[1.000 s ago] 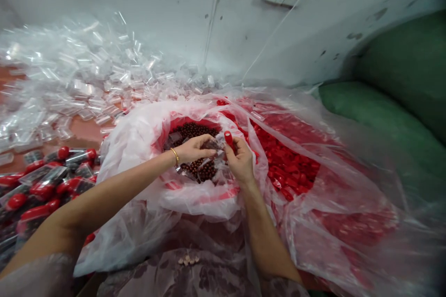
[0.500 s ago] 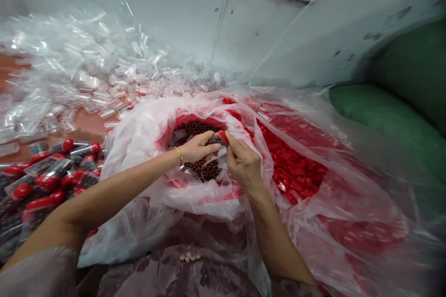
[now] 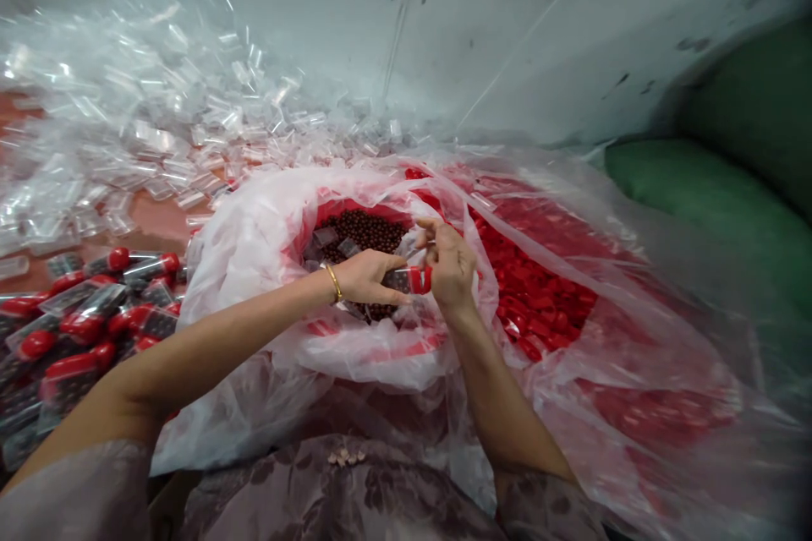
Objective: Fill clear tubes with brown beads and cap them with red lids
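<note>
The left hand (image 3: 369, 274) holds a clear plastic tube of dark round beads (image 3: 398, 279), its thumb below and its fingers above, so the tube lies sideways between them. The shiny red cap (image 3: 416, 280) on the tube's right end juts past the fingertips, just beside the right hand (image 3: 452, 267). That hand's fingers are curled, the index finger bent over toward the tube; whether they touch the cap or grip anything cannot be told. Both hands are above a heap of dark brown beads (image 3: 368, 230), inside the rim of a translucent white plastic bag (image 3: 244, 270). Beyond the bag's right edge lie many glossy red plastic caps (image 3: 539, 304). Past its left edge, red-capped filled tubes (image 3: 95, 313) are piled on the reddish-brown tabletop (image 3: 158, 218), with loose clear empty tubes (image 3: 145, 131) heaped farther back, toward the pale wall (image 3: 317, 0)
</note>
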A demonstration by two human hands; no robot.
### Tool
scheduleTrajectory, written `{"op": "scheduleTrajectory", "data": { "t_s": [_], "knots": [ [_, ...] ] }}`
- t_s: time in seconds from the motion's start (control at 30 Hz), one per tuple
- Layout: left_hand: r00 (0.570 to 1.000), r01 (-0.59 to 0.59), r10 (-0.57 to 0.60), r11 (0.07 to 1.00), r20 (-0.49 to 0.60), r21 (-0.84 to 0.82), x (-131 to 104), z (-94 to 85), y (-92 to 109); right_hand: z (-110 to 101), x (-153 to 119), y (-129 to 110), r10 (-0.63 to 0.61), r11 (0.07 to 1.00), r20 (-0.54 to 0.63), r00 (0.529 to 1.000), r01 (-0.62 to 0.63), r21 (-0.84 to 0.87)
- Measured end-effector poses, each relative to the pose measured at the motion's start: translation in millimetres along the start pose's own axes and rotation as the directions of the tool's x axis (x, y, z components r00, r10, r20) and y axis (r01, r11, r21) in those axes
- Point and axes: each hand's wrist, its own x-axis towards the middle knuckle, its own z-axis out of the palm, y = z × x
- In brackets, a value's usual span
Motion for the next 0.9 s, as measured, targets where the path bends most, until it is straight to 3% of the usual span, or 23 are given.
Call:
{"op": "scheduleTrajectory", "data": {
  "t_s": [0.07,0.13,0.23,0.3,0.4,0.47,0.63,0.7,0.77,0.83,0.9],
  "knots": [
    [1.000,-0.008,0.007,0.994,0.010,0.105,-2.9,0.0,1.0,14.8,6.8,3.9,0.193,0.959,0.122,0.974,-0.213,0.188],
    [1.000,-0.023,0.023,0.971,0.002,0.237,-5.2,1.3,0.7,25.7,10.8,9.0,0.301,0.892,0.272,0.914,-0.371,0.260],
    [0.999,-0.036,0.038,0.901,0.004,0.432,-6.9,5.8,0.8,32.2,9.8,16.0,0.368,0.855,0.362,0.856,-0.465,0.230],
    [1.000,-0.016,0.007,0.858,0.020,0.514,-7.4,9.2,1.1,32.3,5.9,20.3,0.338,0.899,0.328,0.882,-0.405,0.164],
    [0.996,0.035,-0.075,0.812,0.044,0.583,-8.3,13.0,0.5,32.0,0.2,25.7,0.163,0.982,0.244,0.956,-0.181,0.053],
    [0.994,0.056,-0.101,0.790,0.041,0.611,-7.6,14.0,-0.2,33.2,-1.3,26.3,0.078,0.996,0.214,0.974,-0.087,0.031],
    [0.999,0.033,-0.046,0.762,0.002,0.646,-0.7,11.5,8.0,30.0,2.1,11.7,0.148,0.957,0.166,0.975,-0.183,0.226],
    [0.998,0.051,-0.016,0.757,-0.060,0.652,-7.2,6.0,14.0,14.1,4.0,6.0,0.130,0.952,0.089,0.988,-0.149,0.268],
    [0.983,0.110,0.013,0.755,-0.182,0.646,-29.1,-4.7,17.2,-15.6,5.9,6.9,0.053,0.990,-0.047,0.997,-0.047,0.131],
    [0.939,0.197,0.035,0.762,-0.343,0.617,-68.2,-20.5,16.1,-56.4,8.7,16.6,-0.038,0.982,-0.151,0.988,0.009,-0.191],
    [0.861,0.311,0.032,0.756,-0.508,0.575,-119.1,-38.6,12.4,-99.8,12.8,34.0,-0.031,0.817,-0.160,0.987,-0.067,-0.572]
  ]
}}
